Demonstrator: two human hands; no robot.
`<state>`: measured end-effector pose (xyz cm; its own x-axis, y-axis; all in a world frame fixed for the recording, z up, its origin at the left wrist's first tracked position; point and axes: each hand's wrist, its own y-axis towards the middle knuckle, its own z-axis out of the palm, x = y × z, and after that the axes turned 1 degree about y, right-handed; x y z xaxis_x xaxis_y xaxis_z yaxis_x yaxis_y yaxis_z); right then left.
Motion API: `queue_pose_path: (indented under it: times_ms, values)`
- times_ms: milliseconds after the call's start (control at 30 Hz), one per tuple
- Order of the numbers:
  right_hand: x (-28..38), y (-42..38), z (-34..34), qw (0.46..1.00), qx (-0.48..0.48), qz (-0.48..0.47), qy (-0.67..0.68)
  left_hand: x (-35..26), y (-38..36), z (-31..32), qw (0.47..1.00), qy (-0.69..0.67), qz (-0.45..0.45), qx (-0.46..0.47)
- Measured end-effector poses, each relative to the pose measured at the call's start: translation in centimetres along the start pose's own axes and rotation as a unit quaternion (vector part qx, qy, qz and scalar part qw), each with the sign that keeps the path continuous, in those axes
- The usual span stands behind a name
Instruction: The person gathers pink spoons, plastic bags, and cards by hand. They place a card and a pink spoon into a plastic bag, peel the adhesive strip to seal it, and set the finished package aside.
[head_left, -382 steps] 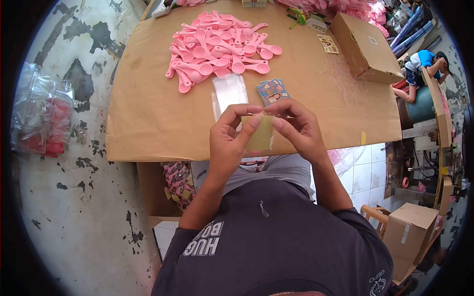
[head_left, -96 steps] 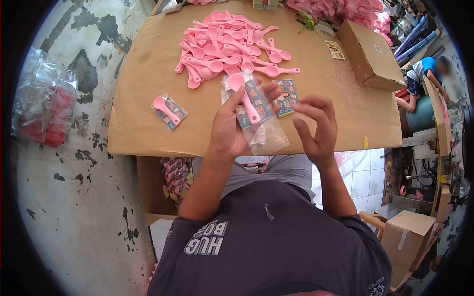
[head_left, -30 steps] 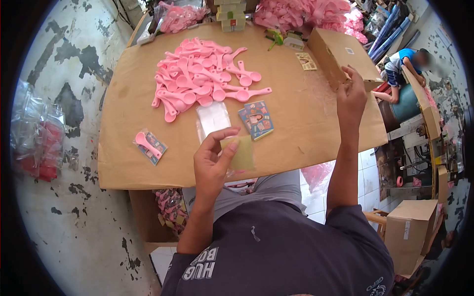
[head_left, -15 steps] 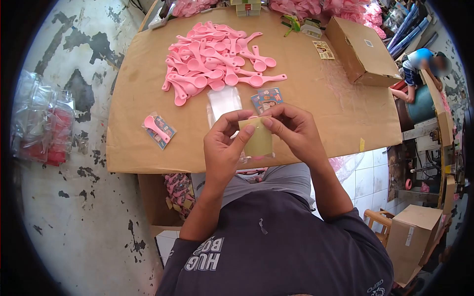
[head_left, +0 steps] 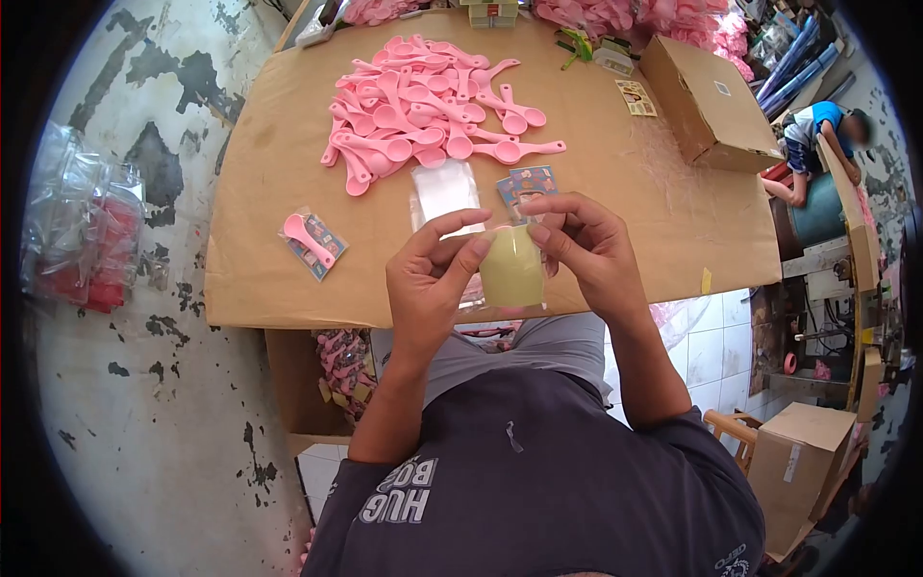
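Between both hands is a small clear plastic bag with a pale yellow-green card (head_left: 512, 269) in it. My left hand (head_left: 428, 284) pinches its upper left corner with thumb and fingers. At the upper right corner my right hand (head_left: 591, 255) has a similar pinch. A trace of pink shows at the card's top edge; what lies behind is hidden. Just past the hands lie a stack of clear bags (head_left: 446, 188) and several blue printed cards (head_left: 531, 180). Farther back is a heap of pink measuring spoons (head_left: 413, 115). A spoon on a bagged card (head_left: 310, 242) lies to the left.
A cardboard box (head_left: 707, 101) stands at the table's right, near a small printed card (head_left: 636, 98) and a green tool (head_left: 577, 46). Pink bagged goods (head_left: 673, 24) line the back. Below the table's left edge is a box of packed pieces (head_left: 346, 370). Another person (head_left: 817, 135) sits at far right.
The bag with the card has shifted slightly right and its face now shows more fully, with a glossy film over it. Both hands keep their pinch. The view has shifted slightly.
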<state>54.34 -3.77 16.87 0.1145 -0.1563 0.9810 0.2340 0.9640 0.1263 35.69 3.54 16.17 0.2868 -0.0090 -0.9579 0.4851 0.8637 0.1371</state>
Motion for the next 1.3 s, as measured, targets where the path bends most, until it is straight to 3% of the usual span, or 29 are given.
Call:
queue_pose_path:
  times_ms: [100, 167, 333, 400, 533, 600, 667, 733, 800, 867, 900, 967, 1000, 1067, 1100, 1133, 1200, 1300]
  values:
    - [-0.1, 0.1, 0.1, 0.999, 0.007, 0.0, 0.032, 0.3, 0.0, -0.6, 0.998, -0.012, 0.064, 0.027]
    - [-0.8, 0.3, -0.4, 0.996, 0.047, -0.063, 0.033, -0.1, -0.2, -1.1, 0.997, -0.004, 0.063, 0.039]
    - [-0.3, 0.3, -0.8, 0.994, 0.067, -0.091, 0.003, 0.4, -0.1, -1.9, 0.995, 0.011, 0.078, 0.066]
    - [-0.1, 0.4, -0.9, 0.993, 0.064, -0.1, -0.011, 0.7, 0.2, -1.6, 0.99, -0.042, 0.114, 0.067]
    - [-0.2, 0.4, -0.8, 0.992, 0.062, -0.097, -0.047, 0.4, -0.4, -0.8, 0.998, 0.009, 0.031, 0.045]
    - [-0.3, 0.3, -0.5, 0.991, 0.054, -0.094, -0.078, 0.3, -0.3, -0.3, 0.998, -0.064, 0.015, 0.019]
    - [0.0, 0.1, 0.0, 0.997, 0.028, -0.072, 0.022, -0.8, -0.4, -0.1, 0.997, -0.06, -0.016, 0.05]
    - [0.1, 0.0, 0.4, 0.995, 0.032, -0.095, 0.031, -0.8, -0.8, -0.4, 0.994, -0.057, -0.046, 0.077]
    - [-0.2, 0.0, 0.7, 0.991, 0.04, -0.118, 0.039, -0.1, -1.3, -1.3, 0.994, 0.036, -0.005, 0.105]
    - [-0.8, -0.1, 0.9, 0.978, 0.047, -0.162, -0.124, -0.6, -1.7, -2.4, 0.995, 0.049, 0.015, 0.089]
    - [-0.9, 0.0, 1.0, 0.978, 0.049, -0.159, -0.124, -1.0, -1.8, -3.1, 0.995, 0.073, 0.063, 0.034]
    - [-1.1, 0.4, 1.3, 0.92, 0.007, -0.184, -0.345, -1.8, -1.4, -4.9, 0.973, 0.147, 0.175, -0.044]
    - [-1.6, 0.7, 1.4, 0.921, 0.011, -0.18, -0.345, -2.2, -0.7, -6.1, 0.948, 0.196, 0.24, -0.067]
    - [-2.8, 1.0, 1.6, 0.867, 0.038, -0.244, -0.433, -2.7, 0.3, -9.1, 0.923, 0.276, 0.252, -0.089]
    - [-2.8, 1.1, 2.1, 0.867, 0.042, -0.244, -0.432, -3.0, 0.5, -10.3, 0.89, 0.354, 0.267, -0.107]
    - [-2.7, 1.2, 2.8, 0.857, 0.058, -0.233, -0.456, -3.1, 0.6, -11.3, 0.89, 0.355, 0.266, -0.11]
    - [-3.2, 1.5, 3.5, 0.845, 0.075, -0.224, -0.48, -3.0, 0.6, -12.9, 0.812, 0.548, 0.174, -0.104]
    - [-5.3, 2.0, 3.6, 0.834, 0.089, -0.211, -0.502, -1.1, 0.2, -14.4, 0.824, 0.541, 0.15, -0.079]
